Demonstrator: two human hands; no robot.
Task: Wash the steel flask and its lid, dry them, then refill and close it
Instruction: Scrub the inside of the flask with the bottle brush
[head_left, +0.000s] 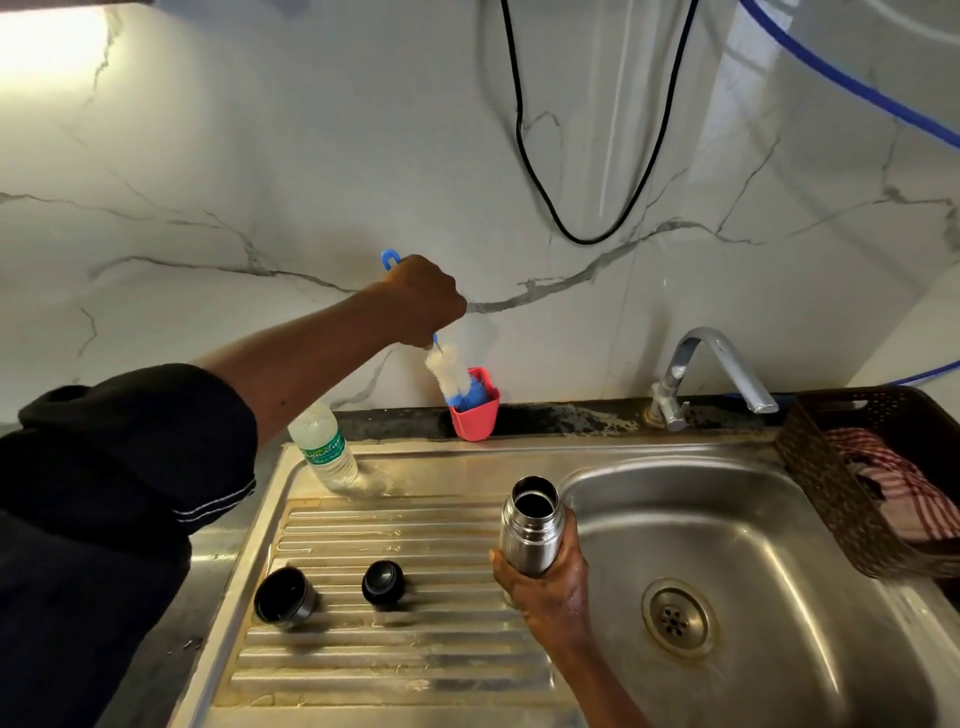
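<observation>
**Kitchen sink: flask in one hand, brush in the other**

The steel flask (532, 525) is upright with its top open, at the left edge of the sink bowl (727, 499); the right hand (550, 592) curls its fingers round the lower part and holds it. Just to the left, on the ribbed draining board (389, 654), sit the black stopper (383, 582) and the steel cup lid (284, 601), a little apart. Farther back, the left hand (421, 301) grips the blue handle of a bottle brush (449, 376); its bristles rest in a red holder (475, 418) by the marble wall (208, 182). A plastic bottle (324, 452) stands near; the tap (711, 374) is behind the bowl; a brown basket (831, 493) on the right holds a striped cloth (898, 483).
</observation>
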